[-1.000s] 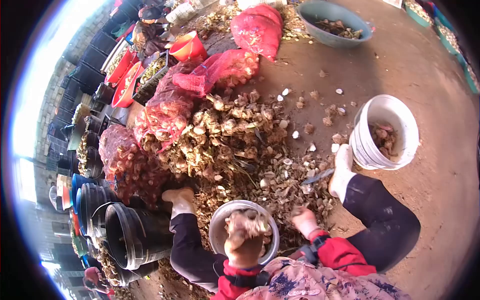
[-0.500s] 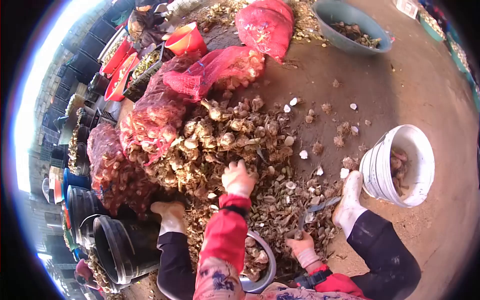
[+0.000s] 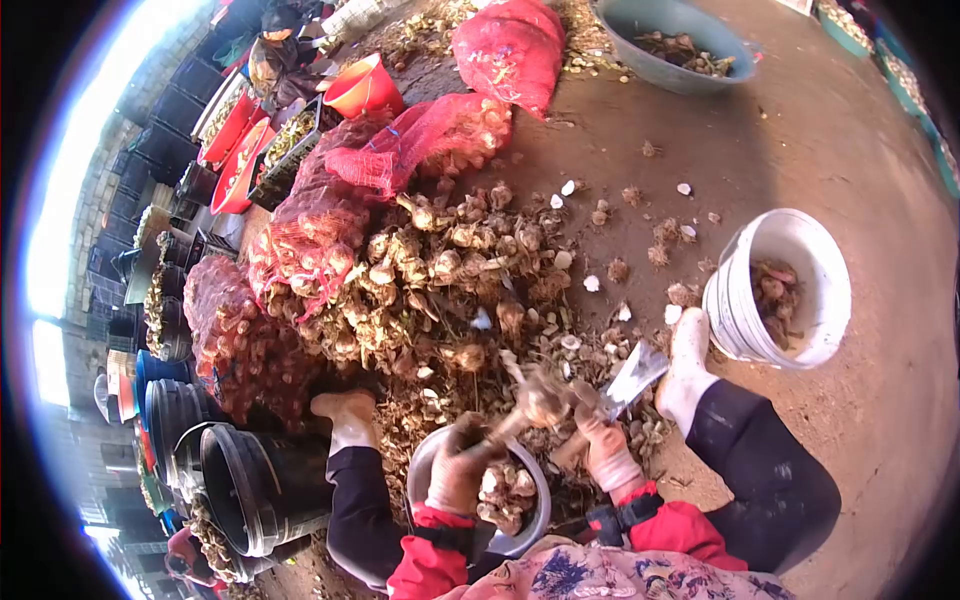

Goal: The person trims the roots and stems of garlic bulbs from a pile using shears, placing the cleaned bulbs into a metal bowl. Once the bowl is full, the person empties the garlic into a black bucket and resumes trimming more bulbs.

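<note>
My left hand point(image 3: 460, 470) is closed around the stem of a garlic bulb point(image 3: 543, 402), over the near side of a grey basin point(image 3: 415, 480). The bulb, blurred by motion, is held out toward my right hand point(image 3: 608, 448). That hand grips a knife point(image 3: 636, 378) by its brown handle, the broad shiny blade pointing up and right, close beside the bulb. Cut garlic bulbs point(image 3: 507, 495) lie in the basin between my legs. Beyond both hands spreads a heap of untrimmed garlic point(image 3: 440, 270) with stems and dry scraps.
A white bucket point(image 3: 715, 300) with some garlic stands by my right foot. Red mesh sacks point(image 3: 320, 215) of garlic border the heap. Black buckets point(image 3: 240, 490) sit at my left leg. Farther off are a green tub point(image 3: 625, 55) and a red-orange bucket point(image 3: 365, 90).
My left hand has come back from the heap with a garlic bulb to above the basin. My right hand has raised the knife toward it. The view has shifted slightly.
</note>
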`<state>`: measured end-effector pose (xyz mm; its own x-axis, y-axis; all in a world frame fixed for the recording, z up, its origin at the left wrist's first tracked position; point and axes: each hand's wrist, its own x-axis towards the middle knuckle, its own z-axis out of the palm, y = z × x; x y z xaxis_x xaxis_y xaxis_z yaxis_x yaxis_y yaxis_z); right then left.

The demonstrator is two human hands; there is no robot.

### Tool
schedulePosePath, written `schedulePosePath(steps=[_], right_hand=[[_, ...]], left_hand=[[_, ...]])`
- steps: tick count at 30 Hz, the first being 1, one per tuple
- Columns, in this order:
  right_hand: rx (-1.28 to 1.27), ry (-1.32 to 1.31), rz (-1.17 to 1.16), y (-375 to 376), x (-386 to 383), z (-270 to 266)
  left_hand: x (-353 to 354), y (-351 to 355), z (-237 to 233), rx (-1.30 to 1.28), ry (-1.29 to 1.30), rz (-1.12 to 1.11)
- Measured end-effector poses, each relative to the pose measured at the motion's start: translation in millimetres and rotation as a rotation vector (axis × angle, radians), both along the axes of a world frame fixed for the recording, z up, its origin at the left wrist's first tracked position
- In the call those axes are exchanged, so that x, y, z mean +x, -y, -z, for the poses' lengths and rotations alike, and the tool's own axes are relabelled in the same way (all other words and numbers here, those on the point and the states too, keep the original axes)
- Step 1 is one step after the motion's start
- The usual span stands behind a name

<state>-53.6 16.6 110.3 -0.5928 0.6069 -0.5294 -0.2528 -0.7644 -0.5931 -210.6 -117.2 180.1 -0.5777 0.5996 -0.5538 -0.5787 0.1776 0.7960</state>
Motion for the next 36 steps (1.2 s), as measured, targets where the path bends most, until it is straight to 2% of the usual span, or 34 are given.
schedulePosePath(steps=[1, 2, 3, 5, 6, 7, 9, 11, 13, 14, 15, 16, 17, 19, 23, 27, 29, 30, 31, 32, 33, 34, 35, 36], right_hand=[[-0.058, -0.129, -0.01, 1.2, 5.5, -0.9], [-0.066, -0.275, -0.076, 5.5, 12.9, 10.7], [-0.052, -0.273, -0.229, -2.9, 15.4, -38.7], [0.067, -0.207, -0.462, 14.2, 20.0, -39.8], [0.09, -0.047, -0.512, 17.9, 21.3, -55.7], [0.093, -0.052, -0.52, 20.1, 25.0, -54.3], [0.232, -0.011, -0.45, 18.9, 32.7, -52.1], [0.327, 0.021, -0.406, 19.9, 41.0, -57.0], [1.26, 0.399, -0.486, 23.7, 53.2, -57.2], [1.307, 0.422, -0.646, 26.1, 54.6, -56.8], [1.296, 0.446, -0.712, 30.3, 54.7, -65.0], [1.327, 0.477, -0.789, 33.2, 52.1, -70.3], [1.356, 0.508, -0.866, 34.8, 49.0, -73.5], [1.365, 0.528, -0.891, 35.9, 44.2, -74.4], [1.364, 0.571, -0.928, 37.2, 40.3, -67.1], [1.343, 0.569, -0.938, 38.9, 40.6, -50.5], [1.337, 0.485, -0.987, 38.5, 39.3, -46.2], [1.338, 0.45, -0.925, 36.3, 40.9, -42.0], [1.266, 0.485, -0.915, 38.3, 41.6, -33.6], [1.199, 0.526, -0.898, 35.3, 42.8, -20.8], [0.988, 0.799, -0.839, 14.6, 59.9, 3.0], [0.898, 1.036, -0.923, -6.3, 81.2, 49.1], [0.727, 1.139, -0.574, -15.8, 83.7, 78.8], [0.764, 0.914, -0.285, -13.8, 68.8, 82.1]], left_hand=[[16.2, 8.8, -3.9, 0.001, -0.003, 0.109], [25.2, 23.7, -4.4, -0.086, -0.135, 0.287], [32.9, 19.6, -17.2, -0.2, -0.305, 0.519], [50.5, 15.0, -15.4, -0.15, -0.406, 0.503], [53.8, 13.3, -15.2, -0.078, -0.109, 0.35], [51.9, 10.9, -21.8, -0.155, -0.168, 0.393], [55.8, 14.6, -25.1, -0.07, -0.131, 0.307], [60.7, 18.5, -39.0, -0.117, -0.154, 0.289], [60.7, 25.2, -36.7, -0.109, -0.162, 0.278], [54.2, 36.5, -21.4, -0.133, -0.188, 0.315], [51.4, 36.1, -23.8, -0.159, -0.215, 0.351], [57.5, 35.5, -37.2, -0.033, -0.015, 0.239], [58.5, 38.3, -32.4, -0.035, -0.014, 0.242], [59.6, 40.3, -27.3, 0.027, -0.525, 0.45], [66.4, 41.1, -16.6, -0.002, -0.271, 0.302], [77.9, 42.8, -12.2, -0.075, -0.417, 0.301], [83.5, 41.2, -25.4, -0.206, -0.235, 0.148], [79.7, 49.8, -22.2, -0.293, -0.502, 0.33], [82.5, 48.3, -33.0, -0.298, -0.502, 0.329], [88.4, 43.2, -47.0, -0.247, -0.692, 0.336], [91.6, 35.6, -64.6, -0.191, -0.884, 0.35], [90.8, 34.8, -85.6, 0.078, -1.028, 0.456], [93.3, 43.7, -101.8, 0.118, -0.98, 0.393], [86.5, 46.6, -102.5, 0.086, -0.702, 0.234]])
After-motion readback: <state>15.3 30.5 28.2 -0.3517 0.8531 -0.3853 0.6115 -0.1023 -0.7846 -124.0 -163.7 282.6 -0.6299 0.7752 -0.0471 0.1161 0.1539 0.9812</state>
